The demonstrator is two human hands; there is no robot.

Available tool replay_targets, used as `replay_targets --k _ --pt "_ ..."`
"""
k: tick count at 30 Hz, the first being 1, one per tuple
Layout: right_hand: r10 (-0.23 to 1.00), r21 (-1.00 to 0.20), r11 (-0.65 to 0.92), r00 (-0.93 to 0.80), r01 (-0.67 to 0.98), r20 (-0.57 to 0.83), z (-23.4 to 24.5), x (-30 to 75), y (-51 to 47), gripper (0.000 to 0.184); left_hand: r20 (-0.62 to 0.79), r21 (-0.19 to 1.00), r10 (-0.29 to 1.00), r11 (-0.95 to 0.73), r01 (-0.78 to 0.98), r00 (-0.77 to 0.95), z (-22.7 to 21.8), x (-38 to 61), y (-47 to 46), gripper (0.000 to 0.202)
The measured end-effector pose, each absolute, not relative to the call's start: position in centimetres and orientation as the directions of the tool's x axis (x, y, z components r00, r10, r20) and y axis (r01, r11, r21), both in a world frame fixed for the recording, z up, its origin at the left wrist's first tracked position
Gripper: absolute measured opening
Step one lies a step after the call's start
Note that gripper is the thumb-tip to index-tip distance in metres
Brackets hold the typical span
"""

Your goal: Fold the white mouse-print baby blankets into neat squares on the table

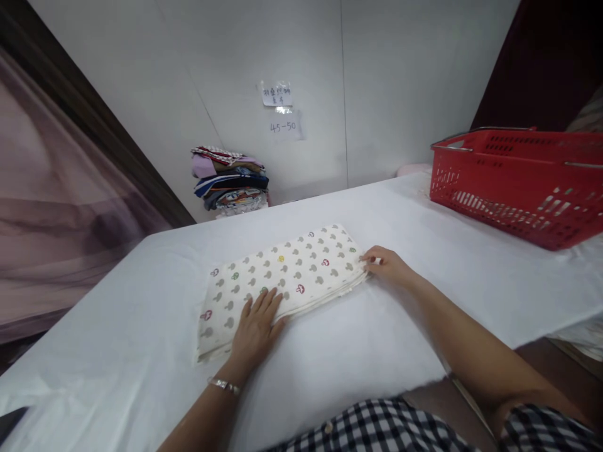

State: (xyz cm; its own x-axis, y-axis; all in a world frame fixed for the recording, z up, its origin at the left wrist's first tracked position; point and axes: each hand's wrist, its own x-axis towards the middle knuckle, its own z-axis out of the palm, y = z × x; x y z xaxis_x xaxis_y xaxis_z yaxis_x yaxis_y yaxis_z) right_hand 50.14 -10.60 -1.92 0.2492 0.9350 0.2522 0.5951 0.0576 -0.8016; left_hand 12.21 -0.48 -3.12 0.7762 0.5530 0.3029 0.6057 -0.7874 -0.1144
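A white cloth (301, 263) printed with grey, red, green and yellow mushrooms lies folded in layers, in a long rectangle, on the white-covered table (330, 364). Flat on its near edge, left of the middle, rests my left hand (257, 326) with the fingers stretched out. My right hand (384, 263) is at the cloth's right end, its thumb and fingertips pinching the near right corner. Several layers show along the near edge. A silver bracelet (223, 384) is on my left wrist.
A red plastic basket (513, 188) stands at the table's right side. Behind the far edge, a pile of folded fabrics (230, 179) sits by the wall, below paper signs (285, 125). A pink curtain (61, 207) hangs at the left. A dark object (12, 422) lies at the lower left.
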Motion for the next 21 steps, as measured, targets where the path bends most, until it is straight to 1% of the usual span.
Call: replay_targets --k 1,3,5,7,10,14,17,21 --pt "0.946 -0.797 0.125 0.17 0.591 0.275 -1.9 50.1 -10.6 0.02 0.301 -0.112 0.556 -0.786 0.608 0.775 -3.1 12.2 -0.5 0.052" --pt "0.962 -0.781 0.181 0.058 0.597 0.267 -1.8 49.8 -10.8 0.024 0.299 -0.107 0.561 -0.784 0.611 0.772 -3.1 12.3 -0.5 0.052" --pt "0.974 -0.742 0.169 0.002 0.649 0.225 -1.7 49.4 -10.9 0.028 0.298 -0.104 0.566 -0.781 0.616 0.769 -3.0 12.3 -0.5 0.051" --pt "0.982 -0.684 0.151 -0.028 0.713 0.187 -1.5 49.1 -11.0 0.027 0.297 -0.105 0.571 -0.777 0.621 0.765 -3.0 12.4 -0.6 0.051" --pt "0.987 -0.627 0.128 -0.037 0.769 0.156 -1.2 48.9 -11.0 0.022 0.299 -0.112 0.57 -0.776 0.621 0.766 -2.9 12.4 -0.7 0.051" --pt "0.985 -0.606 0.146 -0.059 0.782 0.162 -1.2 49.0 -10.8 0.029 0.298 -0.125 0.568 -0.774 0.621 0.767 -2.9 12.4 -0.7 0.051" --pt "0.985 -0.635 0.143 -0.048 0.759 0.164 -1.7 49.4 -10.7 0.033 0.293 -0.114 0.576 -0.772 0.626 0.764 -3.0 12.4 -0.6 0.051" --pt "0.988 -0.699 0.118 -0.011 0.706 0.155 -2.3 49.7 -10.5 0.031 0.291 -0.096 0.585 -0.769 0.631 0.757 -3.1 12.4 -0.6 0.052"
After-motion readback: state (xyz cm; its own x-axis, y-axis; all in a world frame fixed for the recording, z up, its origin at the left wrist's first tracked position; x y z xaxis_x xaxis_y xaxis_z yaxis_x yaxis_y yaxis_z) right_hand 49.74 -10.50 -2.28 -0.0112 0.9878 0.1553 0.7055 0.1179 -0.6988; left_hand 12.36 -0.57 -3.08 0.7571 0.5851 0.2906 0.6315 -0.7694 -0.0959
